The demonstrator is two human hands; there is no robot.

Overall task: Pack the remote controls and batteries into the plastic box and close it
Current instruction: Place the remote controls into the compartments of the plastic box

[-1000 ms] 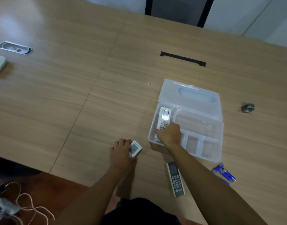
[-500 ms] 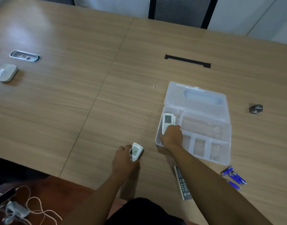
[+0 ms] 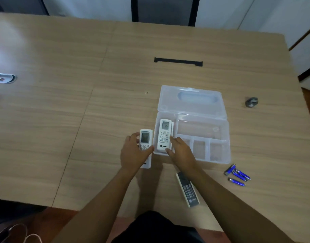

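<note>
A clear plastic box (image 3: 219, 156) lies open on the wooden table, its lid (image 3: 191, 100) folded back. A white remote (image 3: 164, 134) lies in the box's left compartment. My right hand (image 3: 181, 151) rests on that remote's lower right edge, fingers spread. My left hand (image 3: 133, 155) holds a second, smaller white remote (image 3: 145, 139) just left of the box, above the table. A dark grey remote (image 3: 188, 189) lies on the table under my right forearm. Several blue batteries (image 3: 237, 175) lie to the right, below the box's corner.
A small grey metal object (image 3: 251, 102) sits right of the box. A black slot (image 3: 178, 61) crosses the table's far middle, and a metal cable port (image 3: 3, 78) is at the left edge. White cables (image 3: 30, 236) lie on the floor at bottom left.
My left hand has lifted the smaller white remote and brought it right, up beside the box. My right hand has slid off the remote in the box to its lower edge.
</note>
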